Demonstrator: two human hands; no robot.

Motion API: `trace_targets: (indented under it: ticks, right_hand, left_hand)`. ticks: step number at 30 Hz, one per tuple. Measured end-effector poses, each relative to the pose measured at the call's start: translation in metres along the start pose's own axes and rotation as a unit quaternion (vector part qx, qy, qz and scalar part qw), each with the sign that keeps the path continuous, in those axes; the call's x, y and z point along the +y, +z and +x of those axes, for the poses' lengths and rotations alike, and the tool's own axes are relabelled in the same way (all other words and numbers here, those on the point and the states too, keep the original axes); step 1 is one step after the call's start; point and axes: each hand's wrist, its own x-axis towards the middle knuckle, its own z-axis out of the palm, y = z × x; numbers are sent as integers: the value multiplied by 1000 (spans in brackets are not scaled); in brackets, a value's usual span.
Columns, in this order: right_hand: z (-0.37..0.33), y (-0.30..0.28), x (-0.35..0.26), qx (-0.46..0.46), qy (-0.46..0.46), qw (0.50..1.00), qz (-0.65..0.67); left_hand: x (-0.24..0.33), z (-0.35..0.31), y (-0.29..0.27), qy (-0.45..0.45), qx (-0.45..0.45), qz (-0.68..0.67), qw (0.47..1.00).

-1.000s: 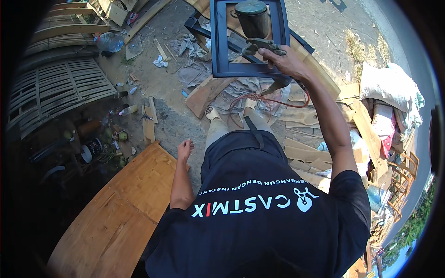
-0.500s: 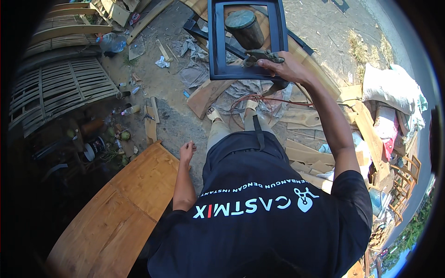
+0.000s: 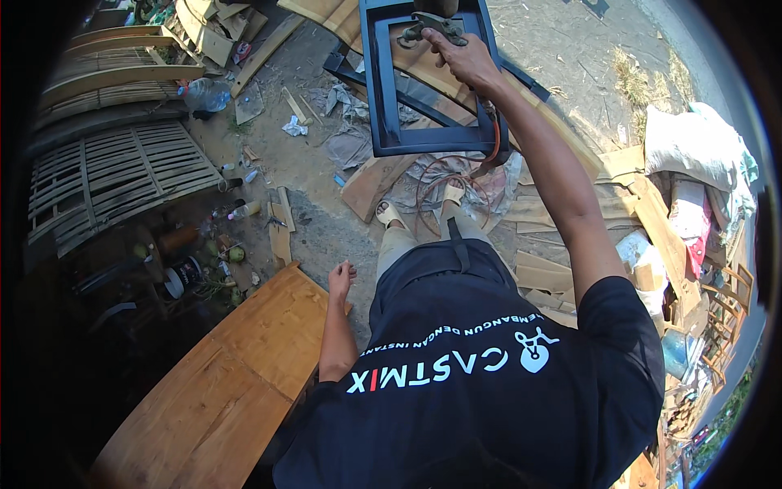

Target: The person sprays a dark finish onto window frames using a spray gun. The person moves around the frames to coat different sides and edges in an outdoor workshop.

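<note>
The black frame (image 3: 423,143) lies ahead of the person, over a pale plank (image 3: 338,18). Above the frame's opening, the right hand (image 3: 464,63) has its fingers wrapped round a metal spray gun (image 3: 437,29). The left hand (image 3: 343,279), well apart from the frame on its near left side, is loosely curled, with nothing visible in it. An orange hose (image 3: 496,134) crosses the frame's near right corner and loops on the ground on its near side.

Good practice here, as I judge it from where I stand, would keep the nozzle at an even distance from each rail, the wrist level and the stroke steady, while the idle hand lifts the hose clear of the frame's corner.

The gun's dark cup (image 3: 436,6) and the frame's far end are cut off. The trigger is too small to read, so neither its pull nor any spray can be confirmed. What supports the frame is likewise unclear.
</note>
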Motion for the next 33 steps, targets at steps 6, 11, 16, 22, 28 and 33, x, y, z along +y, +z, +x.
trace_targets:
  ticks: [6,11,16,22,28,33]
  right_hand:
    - [46,3,-14,42,-15,999,30]
    - [38,6,-20,52,0,999,-12]
    - [-15,6,-12,-22,-8,999,-32]
    - [-84,3,0,-96,52,993,-38]
    - [-148,2,-11,-121,76,989,-48]
    - [-178,16,-11,-114,79,986,-90]
  left_hand:
    - [-17,-4,-5,-15,2,-19,1000]
    - [-22,-10,4,-24,4,-17,1000]
    - [-34,-6,2,-32,3,-25,999]
    - [-19,7,-3,-26,-25,19,999]
    - [-10,32,-14,26,-38,23,999]
    - [-5,60,-30,47,-65,31,996]
